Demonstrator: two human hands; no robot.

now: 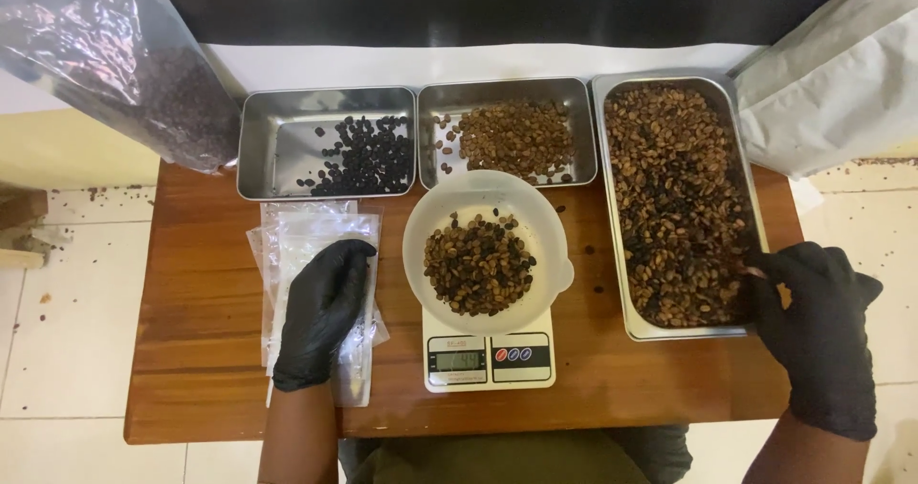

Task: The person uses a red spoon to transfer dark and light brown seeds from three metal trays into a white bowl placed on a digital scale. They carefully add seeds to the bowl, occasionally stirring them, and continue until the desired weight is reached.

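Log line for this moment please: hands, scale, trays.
left hand: flat on clear bags | right hand: at large tray edge | bowl of beans: on scale | small trays: dark and light beans

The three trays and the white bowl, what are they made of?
The three trays look like metal, probably steel: grey, shiny, with light reflecting off their walls. The white bowl on the scale looks like plastic: matte, slightly see-through, with a moulded spout at its rim.
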